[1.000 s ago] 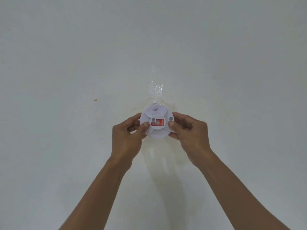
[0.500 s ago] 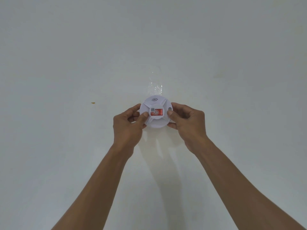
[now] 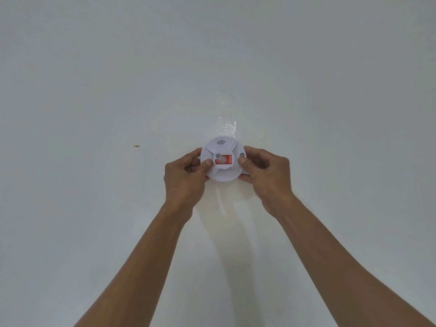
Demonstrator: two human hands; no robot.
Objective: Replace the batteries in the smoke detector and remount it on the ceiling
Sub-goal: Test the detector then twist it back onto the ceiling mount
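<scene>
A round white smoke detector with a red label at its centre and a small wave symbol near its top is held up against the white ceiling. My left hand grips its left rim, thumb on the face. My right hand grips its right rim, thumb beside the label. A strip of clear tape shines on the ceiling just above the detector, and the detector's top edge overlaps its lower end. The detector's back is hidden.
A small yellowish speck marks the ceiling to the left. Faint shadows of my arms fall on the ceiling below the detector. Nothing else hangs from the ceiling in view.
Both hands have raised the detector towards the tape patch; its top edge now overlaps the lower part of the tape. The grip of both hands is unchanged.
</scene>
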